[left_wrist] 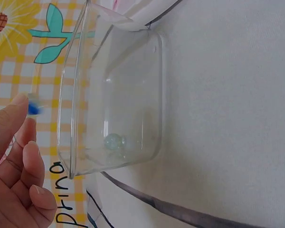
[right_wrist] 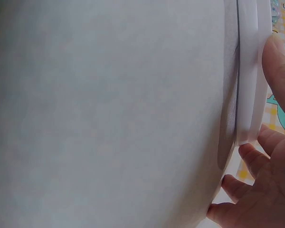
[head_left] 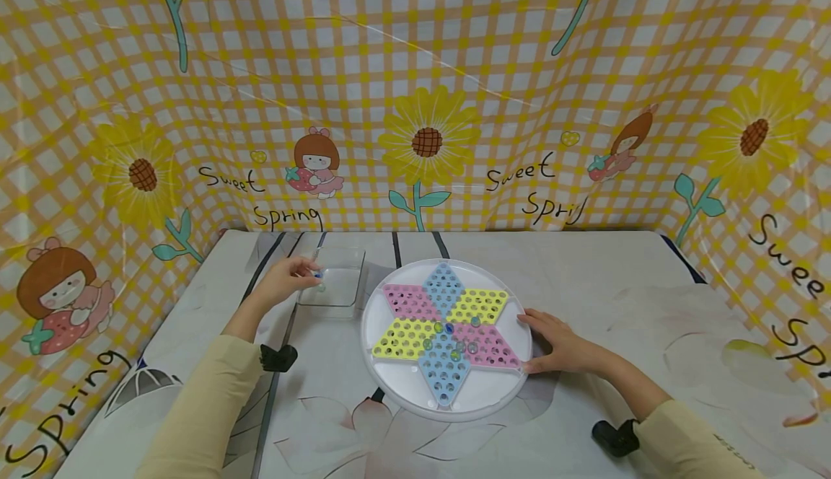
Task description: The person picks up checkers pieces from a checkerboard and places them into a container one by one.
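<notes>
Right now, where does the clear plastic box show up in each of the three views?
Head: the clear plastic box sits left of centre on the table, just left of the round white game board, under the left hand.
Left wrist: it fills the middle, a marble inside.
Right wrist: not in it.
Shared landmark: the left hand beside the box.
</notes>
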`<action>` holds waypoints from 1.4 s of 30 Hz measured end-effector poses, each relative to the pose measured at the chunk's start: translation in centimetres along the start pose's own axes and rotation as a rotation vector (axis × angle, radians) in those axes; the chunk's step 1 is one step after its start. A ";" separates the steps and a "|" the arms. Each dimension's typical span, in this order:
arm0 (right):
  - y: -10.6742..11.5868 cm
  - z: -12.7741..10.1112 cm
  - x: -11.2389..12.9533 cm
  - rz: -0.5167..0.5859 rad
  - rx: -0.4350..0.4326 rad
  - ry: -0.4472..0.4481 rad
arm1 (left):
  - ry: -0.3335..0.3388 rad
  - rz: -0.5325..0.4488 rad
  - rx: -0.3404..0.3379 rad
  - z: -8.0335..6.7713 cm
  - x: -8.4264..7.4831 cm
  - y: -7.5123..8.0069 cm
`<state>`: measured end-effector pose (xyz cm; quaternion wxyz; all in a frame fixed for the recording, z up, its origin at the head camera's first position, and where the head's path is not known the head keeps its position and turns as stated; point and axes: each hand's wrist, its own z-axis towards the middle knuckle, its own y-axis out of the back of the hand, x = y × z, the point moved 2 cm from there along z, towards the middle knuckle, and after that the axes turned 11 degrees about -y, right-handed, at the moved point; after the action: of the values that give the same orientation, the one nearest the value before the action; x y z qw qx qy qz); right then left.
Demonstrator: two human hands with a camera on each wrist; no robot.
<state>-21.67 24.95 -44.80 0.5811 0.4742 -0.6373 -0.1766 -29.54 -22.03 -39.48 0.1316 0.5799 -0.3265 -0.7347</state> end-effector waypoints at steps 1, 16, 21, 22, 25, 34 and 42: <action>0.0 0.0 0.0 0.000 -0.001 0.000 | 0.003 0.002 0.000 0.0 0.1 0.0; 0.1 0.0 0.1 0.003 0.007 -0.006 | -0.023 0.009 0.011 -0.2 -0.1 -0.4; 0.1 0.1 -0.1 0.006 0.006 0.002 | -0.052 -0.005 0.023 -0.1 -0.9 -0.9; 0.1 0.2 -0.1 0.008 0.006 0.003 | -0.064 -0.006 0.025 -0.1 -1.1 -1.0; 0.1 0.2 -0.1 0.007 0.004 0.006 | -0.100 0.001 0.032 0.0 -2.0 -1.6; 0.1 0.1 0.1 0.006 0.002 0.011 | -0.171 0.002 0.083 0.4 -4.8 -4.1; 0.0 0.3 -0.2 -0.005 -0.010 0.018 | -0.237 -0.007 0.132 0.5 -6.4 -6.1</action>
<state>-21.95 25.08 -44.97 0.5887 0.4744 -0.6301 -0.1770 -26.96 -13.60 -38.37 0.0509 0.4976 -0.3854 -0.7754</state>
